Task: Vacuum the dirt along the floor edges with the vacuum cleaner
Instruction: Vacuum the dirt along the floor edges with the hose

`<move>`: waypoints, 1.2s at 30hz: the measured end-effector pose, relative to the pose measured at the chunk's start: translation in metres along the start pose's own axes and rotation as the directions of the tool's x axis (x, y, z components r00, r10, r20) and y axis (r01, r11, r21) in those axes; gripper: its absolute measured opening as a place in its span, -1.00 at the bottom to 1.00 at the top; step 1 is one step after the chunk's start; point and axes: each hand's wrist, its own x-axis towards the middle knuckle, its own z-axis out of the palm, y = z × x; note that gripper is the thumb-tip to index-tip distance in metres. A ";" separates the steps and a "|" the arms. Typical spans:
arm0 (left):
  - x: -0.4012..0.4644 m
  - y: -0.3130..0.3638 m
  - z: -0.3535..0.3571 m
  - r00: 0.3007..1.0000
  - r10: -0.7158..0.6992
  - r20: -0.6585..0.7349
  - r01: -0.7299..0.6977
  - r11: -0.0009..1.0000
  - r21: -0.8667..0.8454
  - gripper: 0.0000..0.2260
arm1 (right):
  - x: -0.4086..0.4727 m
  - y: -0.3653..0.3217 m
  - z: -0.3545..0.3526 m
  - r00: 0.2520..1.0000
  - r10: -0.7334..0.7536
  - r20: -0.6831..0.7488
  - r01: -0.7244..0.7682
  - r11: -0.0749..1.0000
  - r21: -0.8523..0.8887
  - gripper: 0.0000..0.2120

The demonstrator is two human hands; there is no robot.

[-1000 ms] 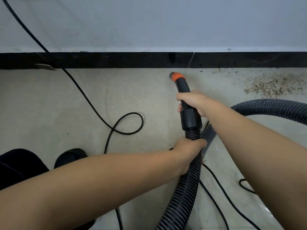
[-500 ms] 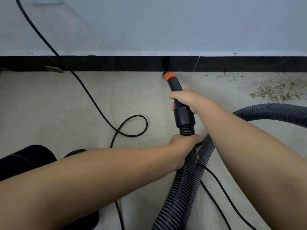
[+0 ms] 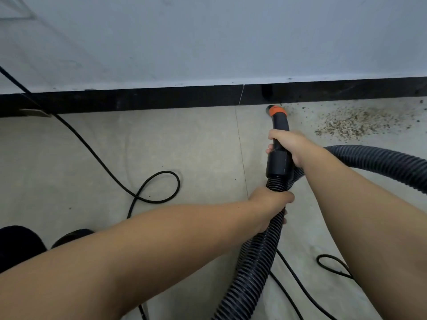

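The right hand (image 3: 287,146) grips the nozzle (image 3: 278,125), the left hand (image 3: 269,204) grips the hose (image 3: 258,262), fingers wrapped round. Best to keep the orange tip low against the skirting (image 3: 161,99) and sweep slowly right into the dirt (image 3: 353,123).

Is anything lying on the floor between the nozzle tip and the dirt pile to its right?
Nothing visible. The nozzle sits at the baseboard, and only bare floor with scattered specks separates it from the dirt. The cord loops off to the left, the hose behind.
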 end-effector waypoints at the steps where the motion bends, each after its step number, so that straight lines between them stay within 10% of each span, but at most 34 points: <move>1: 0.003 0.002 0.001 1.000 0.001 0.005 -0.001 1.000 0.007 -0.89 | 0.003 0.000 -0.003 1.000 0.000 -0.010 0.000 1.000 0.010 -0.86; 36: -0.014 0.058 -0.054 0.990 -0.128 0.056 0.086 0.873 0.481 -0.82 | -0.006 -0.010 0.011 0.971 0.074 -0.226 -0.004 0.956 0.294 -0.85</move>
